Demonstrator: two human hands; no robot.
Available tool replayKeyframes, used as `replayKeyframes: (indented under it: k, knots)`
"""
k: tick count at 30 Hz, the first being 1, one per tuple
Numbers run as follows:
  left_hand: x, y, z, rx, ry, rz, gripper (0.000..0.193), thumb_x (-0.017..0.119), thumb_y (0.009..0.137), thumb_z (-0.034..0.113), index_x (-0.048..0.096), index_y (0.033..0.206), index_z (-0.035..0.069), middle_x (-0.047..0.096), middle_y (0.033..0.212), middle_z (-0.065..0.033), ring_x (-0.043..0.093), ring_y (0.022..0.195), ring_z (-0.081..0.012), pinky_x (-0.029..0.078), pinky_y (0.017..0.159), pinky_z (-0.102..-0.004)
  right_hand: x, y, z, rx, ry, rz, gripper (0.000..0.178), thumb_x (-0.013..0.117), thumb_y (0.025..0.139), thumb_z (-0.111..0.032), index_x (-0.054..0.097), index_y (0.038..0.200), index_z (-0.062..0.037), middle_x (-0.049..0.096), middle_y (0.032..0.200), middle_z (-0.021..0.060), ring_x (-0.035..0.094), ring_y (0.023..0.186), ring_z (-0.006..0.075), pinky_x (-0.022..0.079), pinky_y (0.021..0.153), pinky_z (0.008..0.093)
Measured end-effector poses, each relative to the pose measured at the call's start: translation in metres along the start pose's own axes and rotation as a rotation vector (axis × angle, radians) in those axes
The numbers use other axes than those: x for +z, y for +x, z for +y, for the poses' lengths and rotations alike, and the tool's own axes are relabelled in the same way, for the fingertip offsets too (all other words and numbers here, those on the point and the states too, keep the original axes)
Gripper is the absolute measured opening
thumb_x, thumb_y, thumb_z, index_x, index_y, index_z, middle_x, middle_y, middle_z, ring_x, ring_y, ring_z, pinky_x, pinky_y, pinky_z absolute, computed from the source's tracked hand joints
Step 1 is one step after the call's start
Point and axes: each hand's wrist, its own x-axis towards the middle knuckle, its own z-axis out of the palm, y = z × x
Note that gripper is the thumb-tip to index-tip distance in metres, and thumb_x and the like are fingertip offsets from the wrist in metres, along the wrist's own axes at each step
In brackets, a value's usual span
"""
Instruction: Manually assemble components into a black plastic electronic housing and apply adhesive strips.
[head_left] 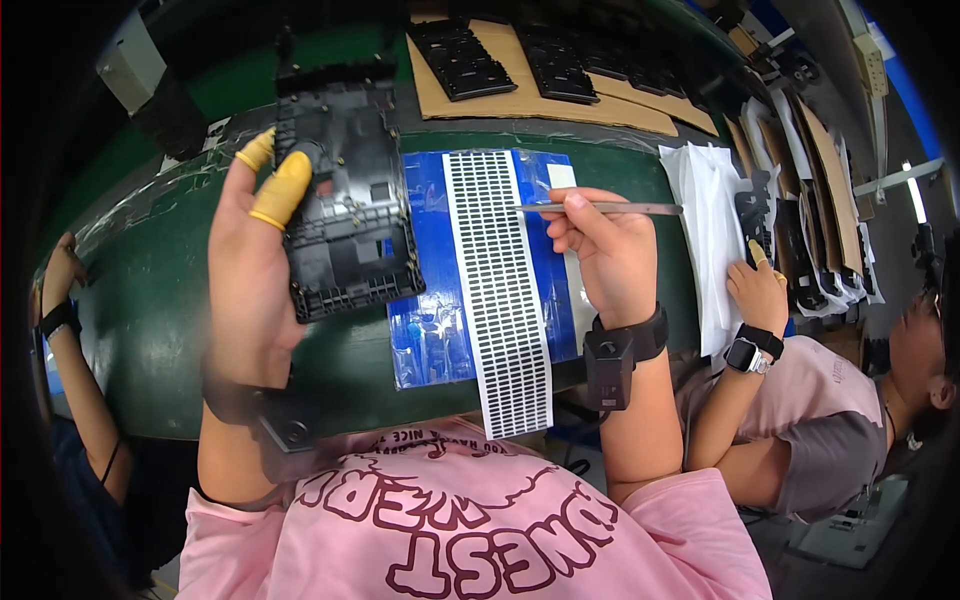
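My left hand (262, 235) grips a black moulded plastic housing (345, 190) by its left side, thumb on the face. Yellow finger cots cover the thumb and a fingertip. The housing is held up, its ribbed inner side showing. My right hand (607, 245) pinches metal tweezers (630, 208) lying level, their tip over the right edge of a white sheet (500, 290) with rows of small black rectangular pieces. Whether the tip touches a piece I cannot tell. That sheet rests on a blue board (425, 345), its near end hanging past the table edge.
Several black housings (460, 60) lie on cardboard (435, 90) at the back of the green table (150, 340). White wrapping sheets (700, 200) and upright cardboard dividers (825, 160) stand at right, beside a co-worker's hand (757, 295). Another person's arm (75, 370) is at far left.
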Motion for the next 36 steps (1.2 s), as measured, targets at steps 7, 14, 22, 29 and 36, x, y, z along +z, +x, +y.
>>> replayKeyframes:
  k: [7,14,22,29,36]
  knots:
    - [-0.006,-0.004,-0.002,0.000,0.045,-0.011,0.033,0.047,0.089,0.017,0.044,0.118,0.002,0.055,0.099,-0.0031,0.053,0.083,-0.0075,0.047,0.072,-0.0216,-0.004,-0.012,0.004,0.023,0.196,-0.191,0.018,0.056,0.079,0.000,0.056,0.096,0.0072,0.060,0.091,0.0142,0.058,0.078,0.0163,0.048,0.070,0.0252]
    - [-0.008,-0.006,0.000,-0.007,0.009,0.028,0.031,0.048,0.089,0.017,0.046,0.116,0.002,0.056,0.094,-0.0026,0.052,0.079,-0.0073,0.048,0.069,-0.0218,0.010,-0.013,-0.001,0.004,0.063,-0.008,0.017,0.059,0.079,-0.003,0.059,0.093,0.0066,0.061,0.086,0.0108,0.056,0.073,0.0134,0.045,0.067,0.0227]
    - [-0.003,-0.005,-0.009,-0.141,-0.078,-0.008,0.029,0.046,0.090,0.021,0.049,0.113,0.003,0.057,0.090,-0.0018,0.056,0.079,-0.0079,0.048,0.068,-0.0212,-0.002,0.010,0.006,0.101,-0.078,0.018,0.020,0.054,0.082,-0.006,0.057,0.096,0.0092,0.061,0.081,0.0135,0.057,0.067,0.0124,0.046,0.060,0.0203]
    - [-0.001,-0.005,-0.015,-0.215,-0.062,0.037,0.027,0.045,0.090,0.018,0.049,0.113,0.004,0.056,0.093,-0.0019,0.056,0.080,-0.0074,0.048,0.068,-0.0211,-0.003,0.007,0.025,0.031,0.006,0.115,0.012,0.057,0.079,0.000,0.053,0.090,0.0039,0.060,0.070,0.0114,0.046,0.049,0.0050,0.031,0.040,0.0147]
    - [-0.001,-0.006,-0.018,-0.219,-0.071,0.005,0.028,0.046,0.090,0.020,0.049,0.114,0.005,0.057,0.094,-0.0021,0.057,0.080,-0.0079,0.048,0.068,-0.0213,-0.002,0.008,0.024,0.029,0.040,0.142,0.012,0.058,0.078,0.000,0.053,0.088,0.0019,0.059,0.068,0.0086,0.043,0.047,0.0021,0.027,0.038,0.0142]
